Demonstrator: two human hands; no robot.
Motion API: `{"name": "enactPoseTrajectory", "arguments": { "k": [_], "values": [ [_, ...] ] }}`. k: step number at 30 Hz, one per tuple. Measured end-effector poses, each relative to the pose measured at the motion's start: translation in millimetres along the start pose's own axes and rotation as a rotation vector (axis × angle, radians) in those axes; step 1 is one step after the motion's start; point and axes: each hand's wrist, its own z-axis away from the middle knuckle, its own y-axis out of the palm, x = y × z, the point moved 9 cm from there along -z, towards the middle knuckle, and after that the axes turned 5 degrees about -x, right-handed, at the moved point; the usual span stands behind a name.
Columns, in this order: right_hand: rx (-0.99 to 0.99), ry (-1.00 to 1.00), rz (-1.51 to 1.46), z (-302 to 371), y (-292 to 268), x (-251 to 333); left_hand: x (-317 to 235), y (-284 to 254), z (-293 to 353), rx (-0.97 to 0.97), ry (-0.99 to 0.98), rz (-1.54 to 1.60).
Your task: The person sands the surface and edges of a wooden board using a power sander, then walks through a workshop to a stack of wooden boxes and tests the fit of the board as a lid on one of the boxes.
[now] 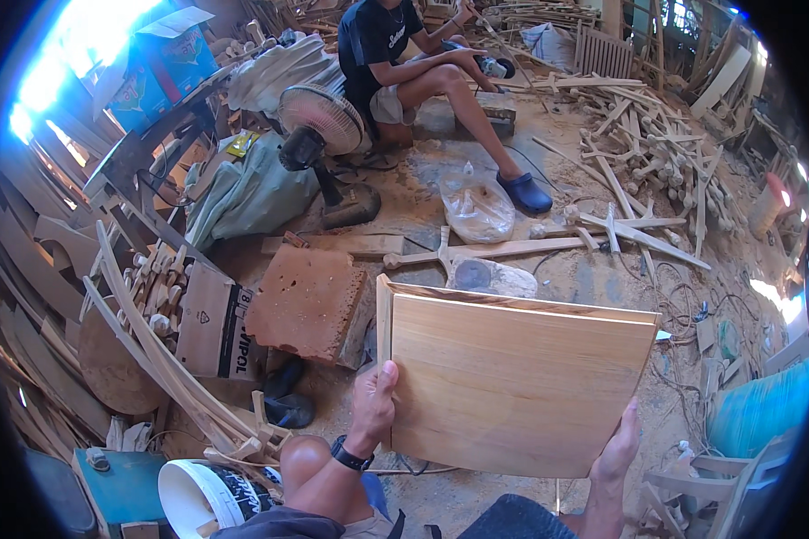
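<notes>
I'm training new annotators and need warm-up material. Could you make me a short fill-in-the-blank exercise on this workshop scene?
1. The person's left hand and right hand hold a flat panel made of ____.
2. The black wristwatch is on the person's ____ wrist.
3. The co-worker wears a ____ clog.
4. The bucket at the lower left is ____ inside.

Missing words: wood; left; blue; white.
</notes>
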Motion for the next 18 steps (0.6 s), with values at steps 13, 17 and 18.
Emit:
{"name": "enactPoseTrajectory", "arguments": {
  "k": [13,17,18],
  "values": [
    [-0.046,-0.017,0.121,0,-15,0,7,-4,1,-0.008,0.029,0.002],
    [-0.052,-0.021,0.066,-2,-18,1,-2,2,14,0.0,0.035,0.008],
    [-0.041,-0.028,0.06,-1,-16,4,-11,5,18,0.001,0.05,0.018]
  ]
}}
